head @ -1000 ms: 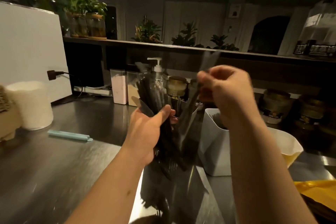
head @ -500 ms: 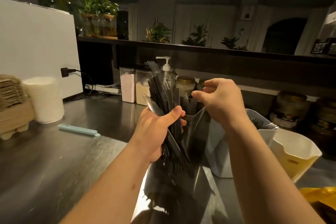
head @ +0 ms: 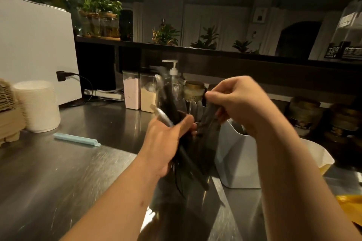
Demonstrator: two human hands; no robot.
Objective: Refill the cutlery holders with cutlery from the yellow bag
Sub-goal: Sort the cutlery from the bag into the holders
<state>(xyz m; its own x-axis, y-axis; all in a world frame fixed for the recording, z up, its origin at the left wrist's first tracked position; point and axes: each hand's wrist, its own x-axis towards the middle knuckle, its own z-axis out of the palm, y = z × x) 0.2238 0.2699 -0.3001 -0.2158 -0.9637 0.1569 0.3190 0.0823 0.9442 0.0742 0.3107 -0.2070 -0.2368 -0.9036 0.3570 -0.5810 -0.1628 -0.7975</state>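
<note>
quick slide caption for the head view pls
Left hand grips a bundle of black cutlery while the right hand pinches one piece near the white holder.

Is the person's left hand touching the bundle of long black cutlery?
Touching. The head view shows the left hand with its fingers and thumb curled round the bundle of long black cutlery.

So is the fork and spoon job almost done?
Not yet. Done: a few pieces already stand in the white holder. In hand: the left hand grips a bundle of black cutlery, and the right hand pinches one dark piece in its fingers. Left: the whole bundle needs sorting into holders, and the yellow bag lies at the right. What is inside it can't be seen.
</note>
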